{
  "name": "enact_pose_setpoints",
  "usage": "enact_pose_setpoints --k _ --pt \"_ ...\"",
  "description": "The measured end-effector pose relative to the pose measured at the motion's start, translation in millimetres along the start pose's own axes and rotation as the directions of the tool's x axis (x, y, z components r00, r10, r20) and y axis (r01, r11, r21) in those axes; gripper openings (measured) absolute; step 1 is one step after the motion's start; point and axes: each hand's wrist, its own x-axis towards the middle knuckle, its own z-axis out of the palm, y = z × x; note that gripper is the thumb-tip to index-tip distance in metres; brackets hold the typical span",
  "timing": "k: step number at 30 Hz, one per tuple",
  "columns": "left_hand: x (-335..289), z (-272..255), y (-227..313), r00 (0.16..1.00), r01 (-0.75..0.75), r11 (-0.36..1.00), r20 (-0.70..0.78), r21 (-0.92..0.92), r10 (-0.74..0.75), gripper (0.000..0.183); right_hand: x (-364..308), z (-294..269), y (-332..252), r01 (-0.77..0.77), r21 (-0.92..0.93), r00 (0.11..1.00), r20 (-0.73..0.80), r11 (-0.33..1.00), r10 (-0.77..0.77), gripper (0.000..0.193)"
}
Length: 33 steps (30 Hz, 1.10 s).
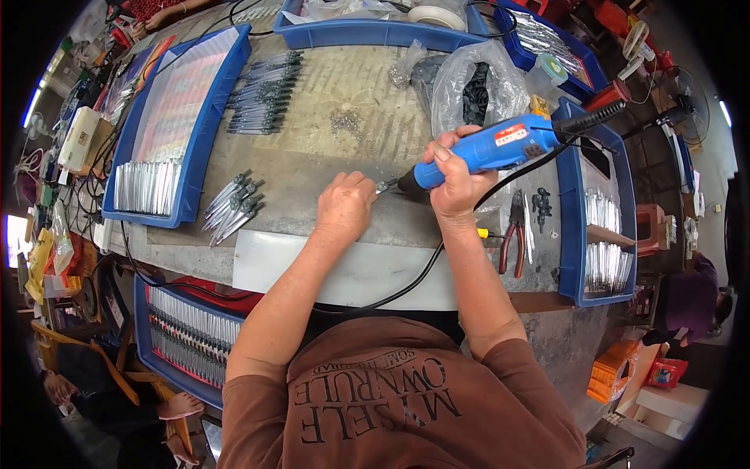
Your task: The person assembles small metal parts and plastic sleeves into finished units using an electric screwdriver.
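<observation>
My right hand [459, 178] grips a blue corded electric screwdriver [496, 148], held slanting with its black nose down to the left. Fingers bent, my left hand [346, 205] is closed at the screwdriver's tip, around a small grey piece [383, 186] that the fingers mostly hide. A loose bundle of slim silver blades with dark grey ends [233, 207] lies to the left of my left hand. Beyond it, more such pieces [264, 92] are stacked in rows. A scatter of tiny screws [346, 122] lies on the worktop past my hands.
Red-handled pliers [512, 238] and black parts [541, 208] lie right. Behind the screwdriver stands a clear bag of black parts [476, 90]. Blue trays stand left [205, 129], right [574, 195] and far [375, 33]. A black cable [418, 283] loops near me. Another person sits lower left.
</observation>
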Motion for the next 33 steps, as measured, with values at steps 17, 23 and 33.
enact_pose_setpoints --k 17,23,33 --pt "-1 3 -1 0.999 0.005 0.999 -0.049 -0.047 -0.008 0.007 3 18 17 0.020 -0.110 0.995 0.100 0.994 -0.009 0.032" --pt "-1 3 0 0.998 0.002 0.998 -0.059 -0.057 -0.006 0.007 5 17 20 0.025 -0.171 0.992 0.125 0.985 -0.004 0.033" --pt "-2 4 0 0.997 -0.016 0.998 -0.073 -0.057 0.011 0.006 15 20 31 0.097 -0.342 0.978 0.205 0.935 -0.026 0.033"
